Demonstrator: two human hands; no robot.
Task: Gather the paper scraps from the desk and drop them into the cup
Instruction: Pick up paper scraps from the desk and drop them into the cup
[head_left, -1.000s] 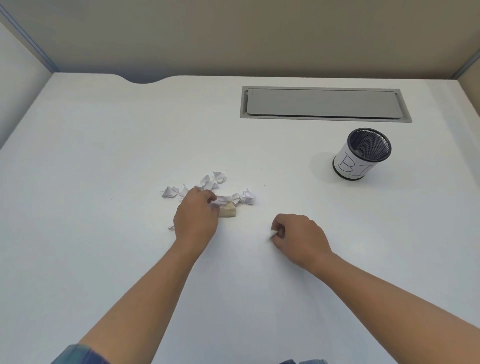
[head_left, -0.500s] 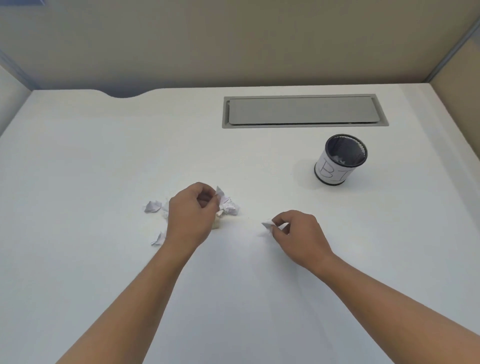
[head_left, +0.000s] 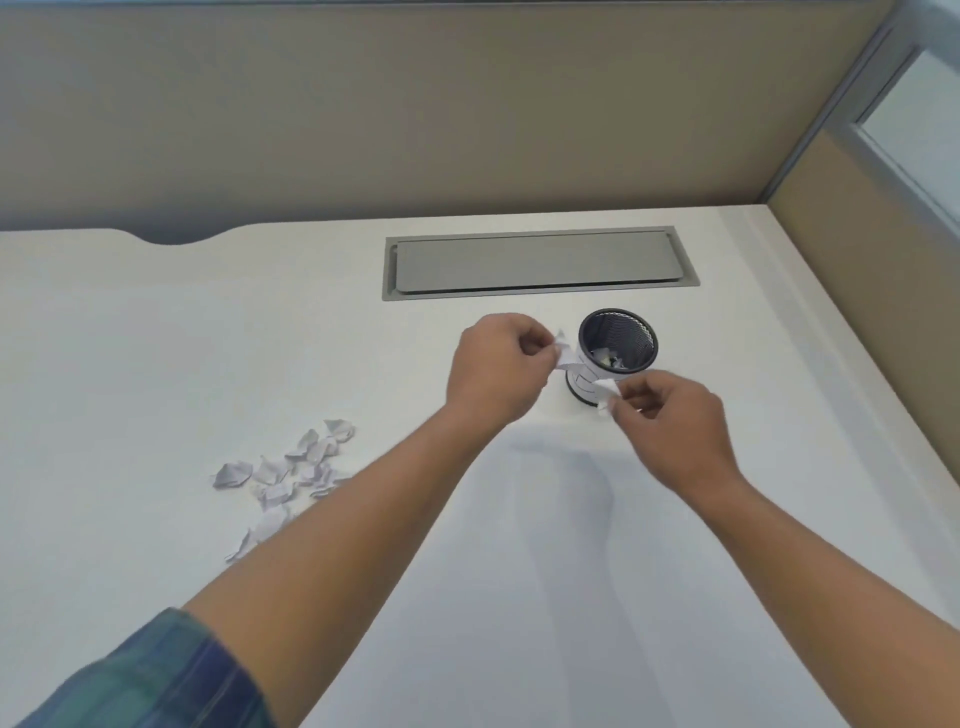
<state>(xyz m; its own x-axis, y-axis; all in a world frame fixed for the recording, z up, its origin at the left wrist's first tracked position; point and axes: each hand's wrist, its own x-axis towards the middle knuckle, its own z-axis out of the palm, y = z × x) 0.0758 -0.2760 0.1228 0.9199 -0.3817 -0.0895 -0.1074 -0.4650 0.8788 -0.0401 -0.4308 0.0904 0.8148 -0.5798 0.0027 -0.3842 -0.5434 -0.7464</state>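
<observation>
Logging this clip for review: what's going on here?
A person is moving paper scraps into a mesh cup. The left hand pinches a scrap beside the cup's left wall. The right hand pinches another scrap in front of it. A few bits lie inside the cup. A pile of scraps lies on the desk, off to the left.

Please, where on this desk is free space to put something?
Bare desk lies between the scrap pile and the grey hatch, and right of the cup. Crowded: at the cup, where left hand and right hand hold scraps.
</observation>
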